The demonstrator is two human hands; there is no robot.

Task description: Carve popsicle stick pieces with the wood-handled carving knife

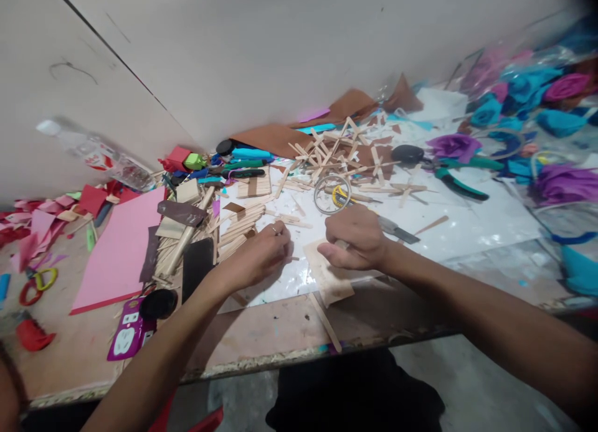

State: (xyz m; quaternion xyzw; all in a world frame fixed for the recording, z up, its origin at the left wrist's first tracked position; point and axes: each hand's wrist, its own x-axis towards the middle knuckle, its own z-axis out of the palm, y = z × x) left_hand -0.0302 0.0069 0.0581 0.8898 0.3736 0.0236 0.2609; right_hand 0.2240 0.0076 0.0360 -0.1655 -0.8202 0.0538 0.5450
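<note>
My left hand [259, 253] is low over the white sheet [299, 281], its fingers curled down and pressed together. Just beyond its fingertips lies a small stick piece [293, 258]; whatever is in the fingers is hidden. To its right, my right hand [357, 236] is closed in a fist above a piece of tan paper [332, 282]. Something pale shows between its thumb and fingers, too small to name. Behind the fist lie a clear tape roll [322, 206] and a cutter knife [397, 231]. Flat craft sticks [240, 226] lie in rows beside my left hand.
Crossed craft sticks [327, 155] are heaped toward the wall. Green-handled pliers [460, 182] and paper flowers [567, 186] are on the right. Pink sheets [119, 251], scissors [35, 286], a plastic bottle [105, 158] and a black lid [159, 304] are on the left. One stick [326, 323] lies near the table's front edge.
</note>
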